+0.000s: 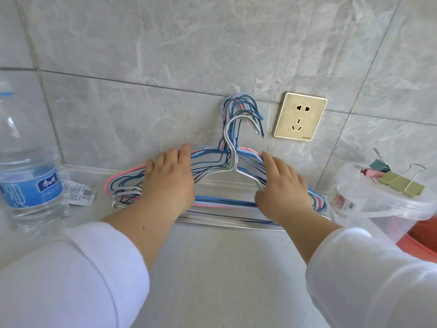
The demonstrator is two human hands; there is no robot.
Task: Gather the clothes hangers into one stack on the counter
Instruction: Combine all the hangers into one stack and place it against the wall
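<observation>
both hands point(169, 179) point(282, 189) grip flat on hangers point(233, 147), between bottle point(28, 166) and tub point(378, 204).

**Lighting and picture quality, head view**

Bright, even, soft light with a cool cast; source not visible. Shadows faint: a thin soft one under the hangers point(227, 207) on the bench point(220, 268), and pale ones of the hooks on the wall tiles point(165, 43). The white sleeves point(71, 280) at the lower corners are nearly blown out, with little fold detail. Mild sheen on the tiles; small highlights on the water bottle point(28, 162) and the brass-coloured socket plate point(300, 117). Wide-angle distortion is strong: grout lines bow and lean toward the edges, and the bottle stretches at the left border. The centre is fairly sharp; edges are softer, with slight compression smear on both hands.
</observation>
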